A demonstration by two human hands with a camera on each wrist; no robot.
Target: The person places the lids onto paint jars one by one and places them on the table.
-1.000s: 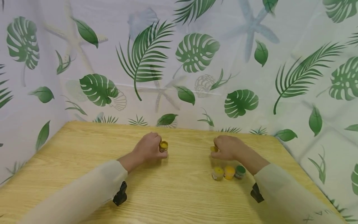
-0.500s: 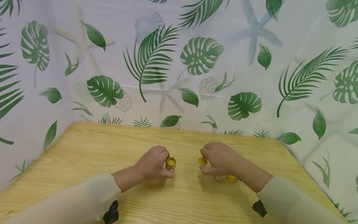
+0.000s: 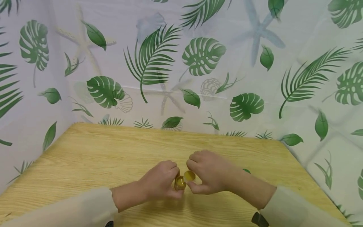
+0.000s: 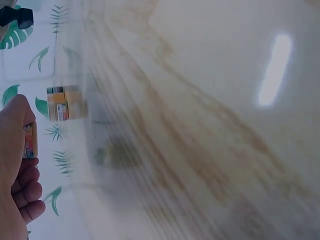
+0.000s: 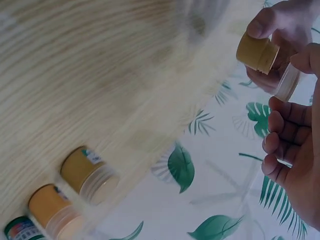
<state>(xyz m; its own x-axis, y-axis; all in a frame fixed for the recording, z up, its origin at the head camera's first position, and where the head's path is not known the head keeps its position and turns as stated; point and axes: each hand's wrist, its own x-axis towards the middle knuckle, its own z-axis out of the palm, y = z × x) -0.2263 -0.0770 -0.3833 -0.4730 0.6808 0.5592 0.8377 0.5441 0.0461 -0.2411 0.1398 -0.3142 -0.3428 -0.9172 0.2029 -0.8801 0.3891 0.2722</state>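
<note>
Between the thumb and fingers of my left hand (image 3: 163, 179) is a small uncapped paint jar (image 3: 180, 183) of mustard yellow, its mouth facing up toward the head camera. My right hand (image 3: 210, 173) pinches the jar's round clear lid (image 3: 189, 176), tilted, right beside the jar's mouth. In the right wrist view the jar (image 5: 256, 52) and the lid (image 5: 287, 84) are close together, with a narrow gap between them. The left wrist view shows part of the jar's label (image 4: 30, 142) below my left thumb.
Several capped paint jars stand in a row on the wood-grain table (image 3: 113, 151): mustard (image 5: 80, 167), orange (image 5: 47, 200) and green (image 5: 22, 230). In the head view my right arm mostly hides them. A leaf-patterned cloth (image 3: 158, 63) hangs behind the table.
Both hands have come together and nearer to me, bringing the open jar and its lid side by side. My right forearm now covers most of the standing jars.
</note>
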